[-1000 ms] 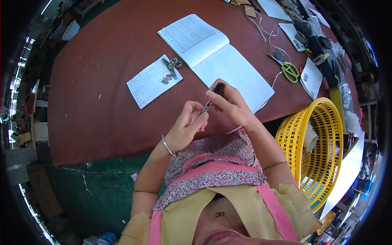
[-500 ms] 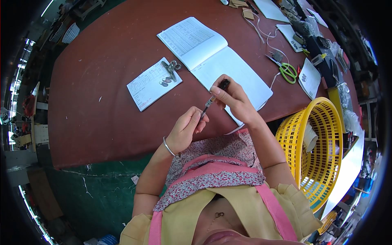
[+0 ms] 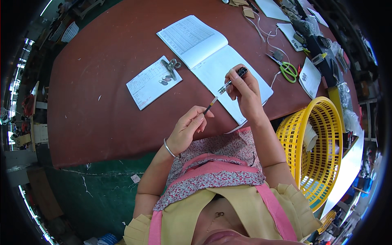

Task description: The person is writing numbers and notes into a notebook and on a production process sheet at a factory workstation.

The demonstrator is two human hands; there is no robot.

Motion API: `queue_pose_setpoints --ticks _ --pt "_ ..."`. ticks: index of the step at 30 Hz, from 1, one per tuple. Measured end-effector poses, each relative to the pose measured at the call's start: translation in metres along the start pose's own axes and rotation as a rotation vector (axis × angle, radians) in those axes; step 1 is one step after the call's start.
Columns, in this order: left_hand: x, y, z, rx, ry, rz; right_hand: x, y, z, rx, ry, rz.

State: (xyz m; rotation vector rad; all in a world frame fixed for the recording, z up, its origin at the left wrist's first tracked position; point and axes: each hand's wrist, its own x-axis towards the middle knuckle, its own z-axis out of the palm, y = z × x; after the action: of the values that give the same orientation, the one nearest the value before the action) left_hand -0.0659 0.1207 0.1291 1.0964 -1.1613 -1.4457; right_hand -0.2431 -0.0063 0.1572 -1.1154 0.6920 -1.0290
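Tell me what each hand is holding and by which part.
The right hand grips a pen by its upper barrel, near the dark cap end. The left hand pinches the same pen at its lower tip end.

A wide reddish-brown table point(image 3: 102, 102) fills most of the view from above. An open notebook point(image 3: 212, 61) with lined pages lies on it near the middle. To its left lies a small printed sheet point(image 3: 149, 83) held by a metal clip point(image 3: 171, 65), with a few small dark oval pieces point(image 3: 165, 79) on the paper. Toward the far right edge lie scissors with green handles point(image 3: 286, 68), just beside a thin white cord point(image 3: 265, 34) and a small white card point(image 3: 309, 76). A yellow plastic basket point(image 3: 326, 122) stands off the table's right side. Below the table edge is a dark green floor point(image 3: 94, 188).
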Motion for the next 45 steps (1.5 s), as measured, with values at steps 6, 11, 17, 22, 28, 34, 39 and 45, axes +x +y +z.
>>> queue_pose_setpoints --ticks 6,11,17,22,28,34,39,45 --pt "-0.019 0.011 0.007 0.16 0.058 0.363 -0.006 0.005 -0.001 0.371 0.098 0.163" --pt "-0.042 0.063 0.014 0.398 -0.127 0.821 -0.011 0.019 -0.013 0.627 0.062 0.411" --pt "-0.045 0.071 0.025 0.453 -0.008 1.057 -0.007 0.032 -0.017 0.657 0.093 0.507" --pt "-0.047 0.064 0.035 0.506 0.145 1.17 -0.007 0.034 -0.026 0.597 0.12 0.52" --pt "-0.051 0.062 0.034 0.534 0.202 1.191 -0.001 0.039 -0.022 0.584 0.149 0.529" --pt "-0.052 0.059 0.034 0.537 0.241 1.178 -0.001 0.047 -0.023 0.612 0.148 0.548" --pt "-0.05 0.058 0.033 0.543 0.252 1.17 0.002 0.049 -0.022 0.618 0.142 0.564" --pt "-0.047 0.055 0.03 0.541 0.269 1.161 0.006 0.055 -0.024 0.622 0.145 0.577"
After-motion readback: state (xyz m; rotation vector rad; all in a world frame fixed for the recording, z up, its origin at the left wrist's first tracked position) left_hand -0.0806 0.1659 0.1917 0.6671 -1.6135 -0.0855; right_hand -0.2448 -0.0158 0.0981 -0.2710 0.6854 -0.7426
